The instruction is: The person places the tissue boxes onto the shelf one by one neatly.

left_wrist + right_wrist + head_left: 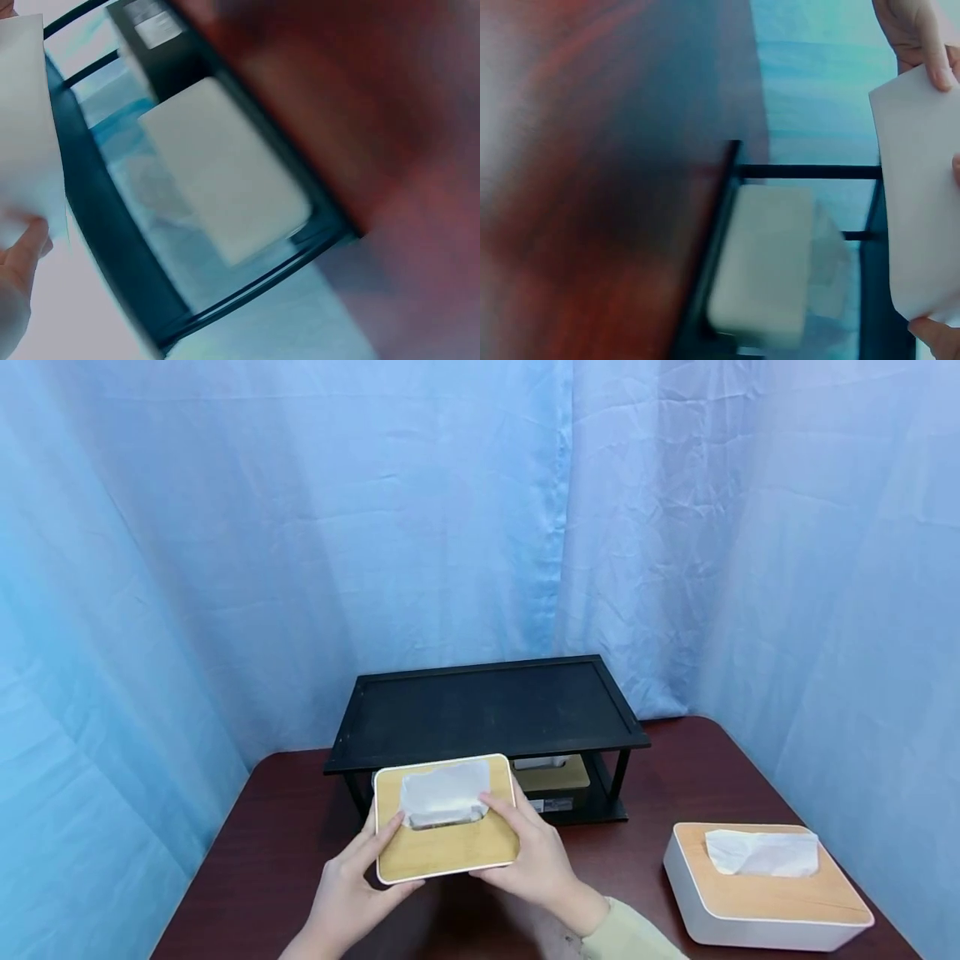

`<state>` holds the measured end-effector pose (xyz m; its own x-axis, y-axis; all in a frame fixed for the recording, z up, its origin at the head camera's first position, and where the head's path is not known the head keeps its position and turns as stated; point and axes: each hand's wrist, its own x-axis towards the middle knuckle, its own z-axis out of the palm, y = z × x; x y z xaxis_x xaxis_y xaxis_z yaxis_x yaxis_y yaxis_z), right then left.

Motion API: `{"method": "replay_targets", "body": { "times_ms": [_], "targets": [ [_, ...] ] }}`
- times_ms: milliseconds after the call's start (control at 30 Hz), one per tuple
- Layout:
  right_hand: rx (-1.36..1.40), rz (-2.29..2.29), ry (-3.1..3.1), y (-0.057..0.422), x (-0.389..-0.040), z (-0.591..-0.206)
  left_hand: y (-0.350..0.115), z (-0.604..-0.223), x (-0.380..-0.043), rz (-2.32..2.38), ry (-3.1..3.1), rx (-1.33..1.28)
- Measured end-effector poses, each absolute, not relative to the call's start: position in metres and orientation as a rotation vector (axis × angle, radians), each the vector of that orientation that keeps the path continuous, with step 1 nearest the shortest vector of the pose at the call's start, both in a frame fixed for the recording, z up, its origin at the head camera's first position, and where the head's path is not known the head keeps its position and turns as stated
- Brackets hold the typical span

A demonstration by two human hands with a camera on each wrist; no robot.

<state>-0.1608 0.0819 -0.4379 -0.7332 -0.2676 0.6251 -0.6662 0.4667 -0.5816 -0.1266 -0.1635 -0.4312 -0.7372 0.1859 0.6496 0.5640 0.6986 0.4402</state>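
Observation:
Between my two hands a white tissue box with a wood-look lid is held up in front of the black shelf, its top tilted toward the head camera. A white tissue pokes out of its slot. My left hand grips the left end, thumb under the lower edge and a finger over the lid. At the other end my right hand holds the box, with a finger reaching across the lid beside the tissue. Both wrist views show its plain white side.
A black two-tier shelf stands on the dark red table. Its lower tier carries a dark box with a wood-look lid and a white box beside it. Another white tissue box sits at the table's right. Blue curtains hang around.

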Motion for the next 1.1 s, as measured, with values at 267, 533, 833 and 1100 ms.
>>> {"method": "replay_targets", "body": {
  "times_ms": [267,533,833,1100],
  "targets": [
    [0.811,1.104,-2.201,0.082,-0.180,-0.417,-0.166,-0.410,-0.149,-0.857,-2.234,-0.679],
    [0.773,1.160,-2.292,0.082,-0.191,-0.418,-0.165,-0.416,-0.164,-0.875,-2.296,-0.630],
    [0.745,1.138,-2.405,0.082,-0.199,-0.402,-0.163,-0.413,-0.172,-0.966,-2.372,-0.514],
    [0.734,1.185,-2.607,0.076,-0.208,-0.376,-0.176,-0.390,-0.178,-1.095,-2.534,-0.429]
  ]
}}
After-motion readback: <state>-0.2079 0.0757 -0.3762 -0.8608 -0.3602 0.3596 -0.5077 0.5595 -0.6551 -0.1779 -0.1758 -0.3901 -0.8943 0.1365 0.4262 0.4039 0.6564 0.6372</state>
